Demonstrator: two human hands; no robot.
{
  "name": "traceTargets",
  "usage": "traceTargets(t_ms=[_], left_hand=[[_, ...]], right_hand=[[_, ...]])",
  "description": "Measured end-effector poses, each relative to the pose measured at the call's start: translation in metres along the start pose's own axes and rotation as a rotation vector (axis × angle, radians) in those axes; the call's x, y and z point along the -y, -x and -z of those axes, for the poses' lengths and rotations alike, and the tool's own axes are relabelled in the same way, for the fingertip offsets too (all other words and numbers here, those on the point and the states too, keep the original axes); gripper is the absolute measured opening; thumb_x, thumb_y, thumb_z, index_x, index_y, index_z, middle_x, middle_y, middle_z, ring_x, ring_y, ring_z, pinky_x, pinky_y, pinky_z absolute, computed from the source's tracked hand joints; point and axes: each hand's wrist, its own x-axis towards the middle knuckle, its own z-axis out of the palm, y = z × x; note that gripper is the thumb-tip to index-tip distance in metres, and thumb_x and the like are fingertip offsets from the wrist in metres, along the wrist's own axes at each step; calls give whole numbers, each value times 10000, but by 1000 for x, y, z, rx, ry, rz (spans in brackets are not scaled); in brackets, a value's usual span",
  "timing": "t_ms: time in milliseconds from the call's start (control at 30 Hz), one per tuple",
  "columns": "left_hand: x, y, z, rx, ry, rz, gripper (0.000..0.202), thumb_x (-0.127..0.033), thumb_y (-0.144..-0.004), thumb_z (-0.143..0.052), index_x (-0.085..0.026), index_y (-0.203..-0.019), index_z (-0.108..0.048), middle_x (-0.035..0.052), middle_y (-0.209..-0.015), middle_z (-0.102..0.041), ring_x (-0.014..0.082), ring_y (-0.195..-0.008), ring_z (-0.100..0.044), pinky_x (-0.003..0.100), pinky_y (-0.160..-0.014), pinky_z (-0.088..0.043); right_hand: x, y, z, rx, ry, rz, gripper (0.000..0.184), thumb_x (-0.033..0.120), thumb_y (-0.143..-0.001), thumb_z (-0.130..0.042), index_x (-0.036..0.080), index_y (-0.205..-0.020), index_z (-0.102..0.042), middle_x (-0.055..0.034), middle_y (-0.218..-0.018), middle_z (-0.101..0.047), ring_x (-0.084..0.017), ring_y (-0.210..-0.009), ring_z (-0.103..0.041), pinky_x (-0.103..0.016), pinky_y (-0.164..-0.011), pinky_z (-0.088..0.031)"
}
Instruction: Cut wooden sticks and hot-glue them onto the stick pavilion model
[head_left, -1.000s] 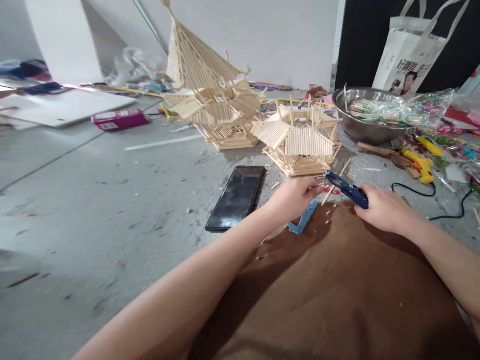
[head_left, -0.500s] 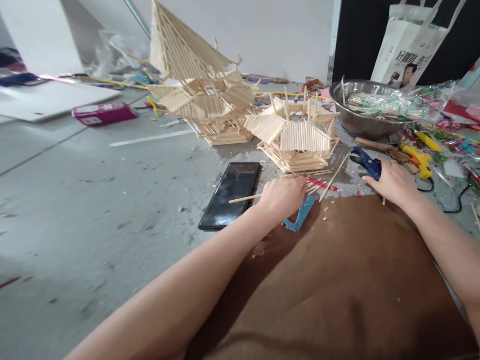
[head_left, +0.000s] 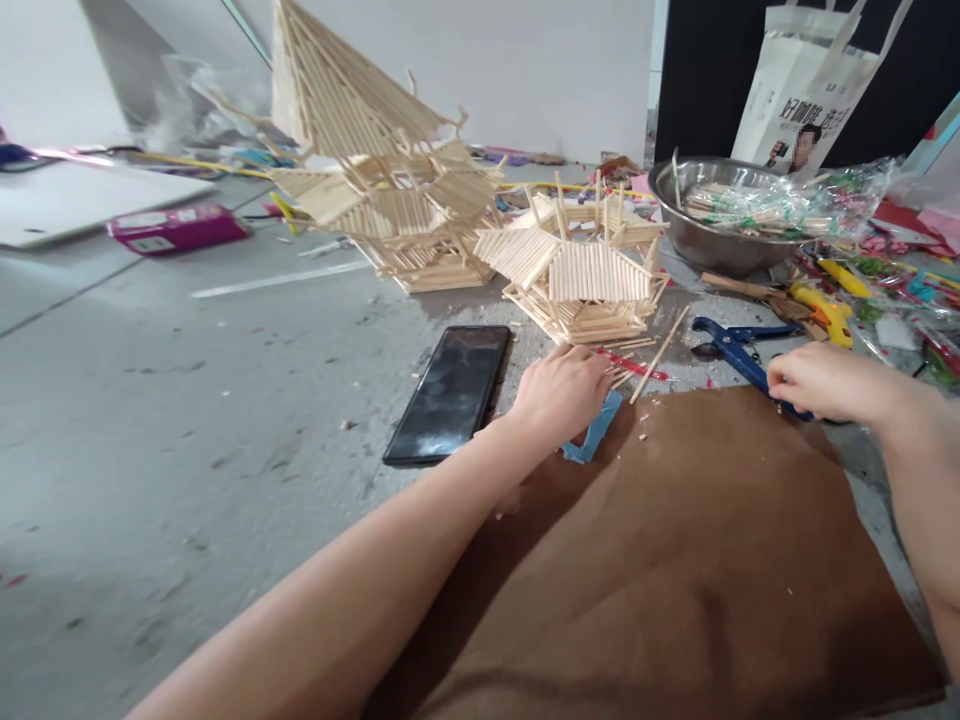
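Fingers bent downward, my left hand is at the small pile of thin wooden sticks in front of the smaller stick model. Its fingertips are hidden, so what they hold cannot be made out. A blue strip lies just below that hand, and a single stick lies to its right. On the right, my right hand is curled closed over the lower handle of the blue pruning shears. Their handles are spread apart and their jaws point left.
Behind stand a smaller stick model and a taller roofed one. A phone lies left of my left hand. Brown paper covers the near floor. A metal bowl and a yellow glue gun are at the right.
My right hand has shifted right and back along the shears, whose handles are now spread wide. The stick that stuck out left of my left hand no longer shows there.
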Motion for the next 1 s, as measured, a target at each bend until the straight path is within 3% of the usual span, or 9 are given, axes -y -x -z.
traceTargets(t_ms=[100,400,567,767,867,933,1000], left_hand=[[0,0,1,1,6,-12,345,-302,-863,-281,-181,-912,-601,81,-930,-614,227,-937,-541,315,-715,-445],[0,-1,-1,18,7,-4,320,-308,-861,-300,-189,-889,-596,64,-922,-617,213,-925,-548,300,-700,-449],[-1,-1,-1,2,44,-10,310,-293,-856,-318,-192,-937,-599,66,-918,-624,219,-928,-552,316,-720,-449],[-3,0,0,-58,148,-42,305,-272,-848,-339,-182,-915,-622,79,-910,-634,228,-905,-565,340,-727,-449],[-6,2,1,-146,330,-90,292,-276,-842,-367,-175,-953,-618,78,-910,-646,199,-853,-582,322,-719,-448],[-9,3,3,-207,518,-118,276,-286,-830,-401,-170,-950,-620,66,-878,-656,168,-787,-586,297,-701,-445],[-11,4,7,-242,744,-110,248,-288,-808,-444,-159,-906,-632,50,-812,-661,134,-706,-574,263,-661,-440]], right_hand=[[4,-1,-8,75,80,-25,136,222,-669,-489,204,-610,-610,-61,-639,-611,-186,-571,-555,-278,-472,-320],[-3,-17,-22,95,195,-133,208,200,-670,-500,163,-803,-655,-133,-825,-639,-255,-746,-601,-286,-508,-353],[11,-13,-23,97,210,-68,258,104,-713,-421,112,-899,-600,-169,-880,-625,-260,-781,-609,-286,-535,-359],[21,-10,-26,18,209,1,292,34,-713,-356,119,-908,-557,-158,-783,-624,-263,-736,-613,-293,-529,-357],[26,-7,-20,-148,38,208,228,114,-769,-378,159,-891,-565,-112,-826,-633,-222,-752,-600,-298,-590,-388],[36,-3,-12,-299,-202,384,195,181,-800,-403,185,-886,-578,-71,-869,-637,-175,-769,-587,-280,-640,-405],[50,-1,-2,-391,-491,472,152,234,-792,-462,192,-844,-599,-37,-801,-641,-132,-688,-576,-251,-614,-417]])
